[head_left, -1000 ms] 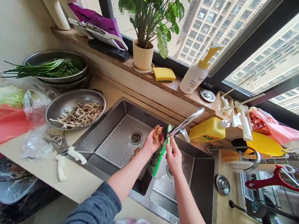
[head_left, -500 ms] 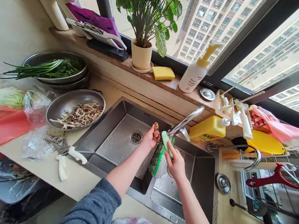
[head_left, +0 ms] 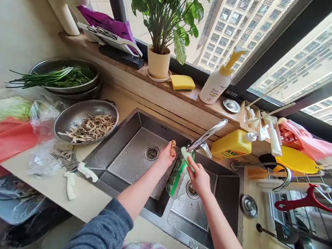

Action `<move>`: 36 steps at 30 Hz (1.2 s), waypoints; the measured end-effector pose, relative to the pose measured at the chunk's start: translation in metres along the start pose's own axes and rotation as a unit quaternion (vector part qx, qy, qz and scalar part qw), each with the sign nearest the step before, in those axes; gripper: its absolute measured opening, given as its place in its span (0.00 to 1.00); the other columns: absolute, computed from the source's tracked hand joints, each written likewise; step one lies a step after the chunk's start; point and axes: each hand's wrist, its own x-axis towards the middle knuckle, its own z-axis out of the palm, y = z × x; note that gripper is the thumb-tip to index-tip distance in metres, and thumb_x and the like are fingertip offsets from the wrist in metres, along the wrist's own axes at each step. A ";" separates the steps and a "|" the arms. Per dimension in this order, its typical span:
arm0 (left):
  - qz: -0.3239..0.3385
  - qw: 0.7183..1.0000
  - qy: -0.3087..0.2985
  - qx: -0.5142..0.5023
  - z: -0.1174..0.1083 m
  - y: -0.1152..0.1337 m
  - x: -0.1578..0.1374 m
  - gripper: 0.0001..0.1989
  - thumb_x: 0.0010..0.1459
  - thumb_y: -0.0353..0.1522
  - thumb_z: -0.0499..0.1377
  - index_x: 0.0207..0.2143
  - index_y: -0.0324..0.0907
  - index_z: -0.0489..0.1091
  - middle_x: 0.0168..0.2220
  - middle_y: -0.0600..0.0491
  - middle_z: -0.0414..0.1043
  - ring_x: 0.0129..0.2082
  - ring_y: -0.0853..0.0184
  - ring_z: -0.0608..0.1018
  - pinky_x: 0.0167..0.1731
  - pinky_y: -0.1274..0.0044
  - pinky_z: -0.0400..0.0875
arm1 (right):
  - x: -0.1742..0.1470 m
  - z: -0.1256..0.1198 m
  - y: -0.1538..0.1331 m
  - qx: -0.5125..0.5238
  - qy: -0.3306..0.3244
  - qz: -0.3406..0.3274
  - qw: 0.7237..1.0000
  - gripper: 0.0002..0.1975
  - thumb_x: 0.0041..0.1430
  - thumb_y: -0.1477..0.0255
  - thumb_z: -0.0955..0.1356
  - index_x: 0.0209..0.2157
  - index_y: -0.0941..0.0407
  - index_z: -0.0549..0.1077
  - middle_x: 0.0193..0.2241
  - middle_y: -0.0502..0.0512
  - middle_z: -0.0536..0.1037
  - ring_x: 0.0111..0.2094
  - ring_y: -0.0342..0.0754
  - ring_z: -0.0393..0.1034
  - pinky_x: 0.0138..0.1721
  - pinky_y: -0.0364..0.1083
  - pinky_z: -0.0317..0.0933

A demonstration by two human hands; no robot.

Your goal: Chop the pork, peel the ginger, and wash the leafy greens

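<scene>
Over the middle of the double sink [head_left: 130,148], my left hand [head_left: 166,157] pinches a knobbly brown piece of ginger [head_left: 172,148]. My right hand [head_left: 199,178] is closed round a pale green brush [head_left: 184,154] with a rounded head; any bristles are turned out of sight. The brush head is just right of the ginger, with a small gap between them. Close behind both is the chrome faucet [head_left: 207,134], its spout end near the brush. A green and white striped sponge cloth [head_left: 176,178] hangs over the sink divider below my hands.
At left are a colander [head_left: 70,112] of torn mushrooms, a bowl [head_left: 95,79] of greens and white-handled scissors [head_left: 70,186]. A yellow soap bottle [head_left: 230,144] stands behind the right basin. On the sill are a plant [head_left: 159,63], sponge [head_left: 183,83] and pump bottle [head_left: 214,86]. A dish rack [head_left: 329,189] stands right.
The ginger has turned a little in my left hand and the gap to the brush is wider. My right hand has shifted slightly right with the brush. The view has moved a little.
</scene>
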 end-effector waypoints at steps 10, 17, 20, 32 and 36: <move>0.059 0.998 -0.027 -0.022 -0.001 -0.005 -0.005 0.03 0.53 0.29 0.61 0.31 0.38 0.70 0.20 0.57 0.71 0.13 0.78 0.68 0.15 0.84 0.59 | 0.008 -0.005 -0.007 0.023 0.014 0.001 1.000 0.23 0.62 0.64 0.59 0.58 0.46 0.58 0.31 0.50 0.70 0.27 0.41 0.66 0.27 0.39 0.57; 0.084 0.995 -0.042 -0.027 -0.001 -0.001 0.001 0.08 0.51 0.32 0.63 0.33 0.38 0.72 0.22 0.56 0.72 0.15 0.78 0.68 0.17 0.84 0.61 | 0.003 0.006 -0.009 0.079 0.005 0.022 0.997 0.23 0.61 0.64 0.59 0.58 0.47 0.59 0.31 0.51 0.71 0.27 0.42 0.67 0.29 0.40 0.59; 0.106 0.992 -0.056 -0.023 -0.001 -0.001 -0.001 0.08 0.50 0.32 0.64 0.32 0.38 0.71 0.24 0.55 0.73 0.17 0.77 0.70 0.18 0.84 0.62 | 0.004 0.009 -0.008 0.123 0.011 0.015 0.992 0.24 0.61 0.63 0.59 0.58 0.47 0.59 0.35 0.53 0.73 0.30 0.44 0.68 0.31 0.41 0.61; 0.109 0.990 -0.090 -0.024 -0.003 -0.007 -0.012 0.06 0.52 0.32 0.62 0.33 0.41 0.68 0.25 0.58 0.72 0.20 0.76 0.72 0.22 0.83 0.64 | 0.020 0.016 -0.006 0.255 0.025 0.063 0.965 0.29 0.56 0.59 0.63 0.58 0.53 0.60 0.53 0.56 0.69 0.51 0.51 0.66 0.50 0.49 0.61; -0.030 0.982 -0.182 -0.039 -0.004 0.000 -0.009 0.12 0.57 0.37 0.56 0.24 0.40 0.67 0.15 0.59 0.62 0.14 0.77 0.65 0.21 0.81 0.63 | 0.013 0.007 -0.007 0.255 0.015 0.073 0.964 0.28 0.58 0.60 0.61 0.59 0.53 0.58 0.54 0.56 0.68 0.49 0.50 0.68 0.49 0.49 0.62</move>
